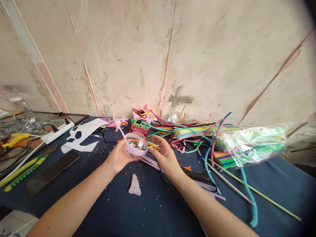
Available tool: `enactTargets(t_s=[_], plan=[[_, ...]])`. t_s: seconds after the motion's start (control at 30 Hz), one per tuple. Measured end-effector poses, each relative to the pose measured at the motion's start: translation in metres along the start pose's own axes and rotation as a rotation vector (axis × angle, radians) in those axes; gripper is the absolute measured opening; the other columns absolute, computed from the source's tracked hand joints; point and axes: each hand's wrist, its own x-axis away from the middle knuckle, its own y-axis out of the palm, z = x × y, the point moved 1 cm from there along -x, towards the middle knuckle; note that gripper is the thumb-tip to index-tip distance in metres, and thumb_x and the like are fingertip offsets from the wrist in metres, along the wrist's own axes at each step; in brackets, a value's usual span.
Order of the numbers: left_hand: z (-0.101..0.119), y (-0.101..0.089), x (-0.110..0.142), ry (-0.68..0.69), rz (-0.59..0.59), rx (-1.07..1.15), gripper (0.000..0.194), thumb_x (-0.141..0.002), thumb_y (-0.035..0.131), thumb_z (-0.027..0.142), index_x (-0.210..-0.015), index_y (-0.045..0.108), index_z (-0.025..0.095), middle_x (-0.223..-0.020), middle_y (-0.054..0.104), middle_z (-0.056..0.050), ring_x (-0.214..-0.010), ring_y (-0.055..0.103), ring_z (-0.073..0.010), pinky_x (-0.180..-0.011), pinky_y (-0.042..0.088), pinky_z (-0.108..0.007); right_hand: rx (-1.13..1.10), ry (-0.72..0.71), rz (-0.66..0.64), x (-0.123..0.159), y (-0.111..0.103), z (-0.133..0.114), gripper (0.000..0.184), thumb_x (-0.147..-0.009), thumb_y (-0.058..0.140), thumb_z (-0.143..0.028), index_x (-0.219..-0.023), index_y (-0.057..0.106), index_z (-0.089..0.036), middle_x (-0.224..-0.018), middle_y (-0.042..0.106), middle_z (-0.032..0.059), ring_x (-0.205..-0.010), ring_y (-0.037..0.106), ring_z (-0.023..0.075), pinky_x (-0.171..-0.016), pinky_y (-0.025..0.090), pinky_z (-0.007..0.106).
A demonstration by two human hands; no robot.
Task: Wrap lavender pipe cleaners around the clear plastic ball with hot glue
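Observation:
My left hand [120, 155] is closed around the side of a clear plastic ball [136, 139]. A lilac pipe cleaner [137, 151] is wound in several turns around the ball's lower part, and its loose end [118, 127] sticks up to the upper left. My right hand [165, 154] is beside the ball on its right, fingers apart and curved, with nothing visible in them. On the table below the ball lies a small lilac triangle [134, 185] made of pipe cleaner. More lilac pipe cleaners [151, 162] run under my right hand.
Behind the ball stand colourful pipe-cleaner figures [139, 125]. Bundles of pipe cleaners [195, 131] and a plastic bag of them [256, 144] lie right. A black-handled tool [197, 174] is by my right forearm. Left are cut white paper [82, 136], a phone [53, 172], pliers [29, 169] and a power strip [58, 132].

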Motion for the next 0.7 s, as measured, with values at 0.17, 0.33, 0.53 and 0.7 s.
enactTargets(t_s=[0.17,0.33,0.53,0.7], plan=[[0.008,-0.009,-0.003,-0.053,-0.043,0.121,0.044,-0.088,0.049,0.042,-0.119,0.055,0.012,-0.108,0.07,-0.018,-0.093,0.069,-0.0327,-0.076,0.056,-0.047,-0.037,0.054,0.108,-0.007,-0.012,-0.003,0.027,-0.073,0.066,-0.045,-0.076,0.061,-0.019,-0.072,0.06,0.0011,-0.071,0.055,0.017,-0.071,0.045,0.031],[0.007,-0.012,-0.003,-0.049,-0.143,0.202,0.055,-0.087,0.049,0.043,-0.133,0.047,0.012,-0.108,0.071,-0.018,-0.091,0.07,-0.0326,-0.074,0.057,-0.046,-0.033,0.066,0.06,-0.003,-0.008,-0.007,0.033,-0.073,0.064,-0.051,-0.069,0.058,-0.019,-0.059,0.052,-0.0028,-0.059,0.046,0.0134,-0.059,0.038,0.027],[0.005,-0.01,-0.001,-0.07,-0.153,0.209,0.06,-0.086,0.051,0.044,-0.136,0.044,0.012,-0.116,0.067,-0.02,-0.102,0.067,-0.0369,-0.072,0.059,-0.044,-0.027,0.088,-0.007,0.001,-0.001,-0.002,0.038,-0.074,0.061,-0.056,-0.064,0.054,-0.02,-0.052,0.048,-0.0045,-0.05,0.041,0.0116,-0.051,0.035,0.026],[0.002,-0.01,-0.001,-0.091,-0.178,0.204,0.065,-0.084,0.053,0.046,-0.137,0.042,0.011,-0.119,0.065,-0.023,-0.105,0.065,-0.0382,-0.073,0.059,-0.041,0.012,0.037,-0.035,0.005,0.003,0.001,0.031,-0.076,0.063,-0.05,-0.068,0.056,-0.02,-0.058,0.053,-0.0033,-0.055,0.046,0.0124,-0.055,0.04,0.027]])
